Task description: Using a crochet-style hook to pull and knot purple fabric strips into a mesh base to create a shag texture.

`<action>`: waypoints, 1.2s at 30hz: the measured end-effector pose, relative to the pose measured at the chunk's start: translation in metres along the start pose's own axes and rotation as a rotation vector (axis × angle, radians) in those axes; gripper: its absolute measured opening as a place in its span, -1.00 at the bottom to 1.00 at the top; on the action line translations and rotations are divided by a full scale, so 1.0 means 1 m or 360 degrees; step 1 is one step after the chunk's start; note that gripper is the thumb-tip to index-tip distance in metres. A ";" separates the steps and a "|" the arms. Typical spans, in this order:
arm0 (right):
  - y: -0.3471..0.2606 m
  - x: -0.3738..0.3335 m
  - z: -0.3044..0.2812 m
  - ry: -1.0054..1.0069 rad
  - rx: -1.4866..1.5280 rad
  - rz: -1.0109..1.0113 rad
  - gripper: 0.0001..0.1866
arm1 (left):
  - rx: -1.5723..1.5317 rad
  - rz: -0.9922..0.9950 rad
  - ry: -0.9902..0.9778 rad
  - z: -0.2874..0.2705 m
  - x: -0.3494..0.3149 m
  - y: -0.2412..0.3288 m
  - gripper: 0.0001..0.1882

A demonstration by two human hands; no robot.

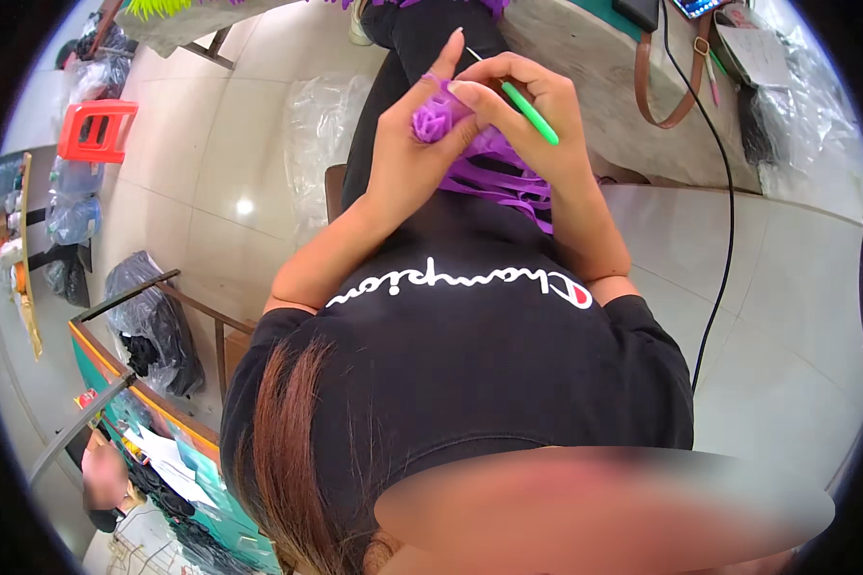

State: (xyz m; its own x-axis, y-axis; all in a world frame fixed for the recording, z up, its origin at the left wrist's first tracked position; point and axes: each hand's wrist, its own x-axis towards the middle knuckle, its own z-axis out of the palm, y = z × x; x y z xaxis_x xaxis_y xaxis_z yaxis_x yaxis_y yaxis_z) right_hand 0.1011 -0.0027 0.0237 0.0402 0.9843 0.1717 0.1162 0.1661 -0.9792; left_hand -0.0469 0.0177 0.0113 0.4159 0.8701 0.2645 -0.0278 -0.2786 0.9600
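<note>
Above my lap, my left hand (pixel 414 134) is closed around a bundled purple piece (pixel 432 123) of knotted or looped strips, its thumb stretched up along it. My right hand (pixel 545 103) pinches a slim tool with a bright green handle (pixel 529 112) and a thin metal shaft, which looks like a crochet hook. The tool's tip lies near my left thumb and the fingers of my right hand partly cover the shaft. Flat purple strips (pixel 499 180) trail from the bundle between my wrists onto my lap.
A grey-topped table (pixel 585 67) stands ahead right, with a brown strap (pixel 686 115) and black cable (pixel 724 240) hanging off it. Clear plastic sheeting (pixel 321 144) lies on the tiled floor. A red stool (pixel 96 131) is far left; another person (pixel 105 474) is lower left.
</note>
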 end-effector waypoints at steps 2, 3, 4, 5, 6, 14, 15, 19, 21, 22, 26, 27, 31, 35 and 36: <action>0.006 0.004 0.002 -0.0004 -0.0171 -0.0112 -0.86 | 0.0034 0.0093 0.0011 0.000 0.000 0.000 -0.36; 0.005 0.005 0.002 -0.0005 -0.0174 -0.0114 -0.86 | 0.0070 0.0181 0.0018 0.001 0.001 0.000 -0.37; 0.004 0.004 0.003 0.0068 -0.0040 0.0001 -0.87 | 0.0068 0.0183 0.0019 0.000 0.001 0.000 -0.37; 0.003 0.004 0.004 0.0139 0.0093 0.0117 -0.88 | 0.0030 0.0152 0.0031 -0.002 -0.001 -0.001 -0.43; 0.005 0.003 0.005 0.0138 0.0089 0.0116 -0.88 | -0.0008 0.0121 0.0043 -0.003 -0.002 -0.003 -0.48; 0.015 0.001 0.024 0.0465 0.1129 0.0223 -0.89 | -0.0280 0.0140 0.0269 0.005 0.001 -0.018 -0.65; 0.015 0.001 0.024 0.0465 0.1128 0.0224 -0.89 | -0.0423 -0.0002 0.0373 0.006 0.001 -0.017 -0.64; 0.019 0.004 0.017 0.0425 0.0071 -0.0269 -0.87 | -0.0637 -0.0266 0.0304 0.006 0.005 -0.016 -0.72; 0.023 0.007 0.010 0.0619 -0.0502 -0.0872 -0.86 | -0.0597 -0.0387 0.0316 0.001 0.005 -0.030 -0.81; 0.027 0.003 0.005 0.0564 -0.0484 -0.0982 -0.82 | -0.0698 -0.0461 0.0364 -0.001 0.005 -0.035 -0.84; 0.034 -0.014 0.001 0.0064 -0.0744 -0.1233 -0.67 | -0.0925 -0.0455 0.0475 -0.002 0.010 -0.040 -0.88; 0.035 -0.015 0.003 0.0065 -0.0743 -0.1230 -0.67 | -0.0925 -0.0458 0.0475 -0.002 0.010 -0.040 -0.88; 0.034 -0.013 0.003 0.0040 -0.0794 -0.1246 -0.72 | -0.0728 -0.0379 0.0488 0.000 0.011 -0.034 -0.86; 0.034 -0.014 0.006 0.0013 -0.0783 -0.1240 -0.74 | -0.0494 -0.0294 0.0488 -0.001 0.010 -0.032 -0.83; 0.034 -0.014 0.007 0.0013 -0.0783 -0.1240 -0.74 | -0.0494 -0.0294 0.0487 -0.001 0.009 -0.031 -0.83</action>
State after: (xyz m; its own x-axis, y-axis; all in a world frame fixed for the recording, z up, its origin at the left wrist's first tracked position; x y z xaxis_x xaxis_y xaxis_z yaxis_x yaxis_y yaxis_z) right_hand 0.0979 -0.0102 -0.0129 -0.2194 0.6042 0.7660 0.5222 0.7359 -0.4309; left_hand -0.0426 0.0349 -0.0163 0.1536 0.9865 0.0568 -0.2684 -0.0137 0.9632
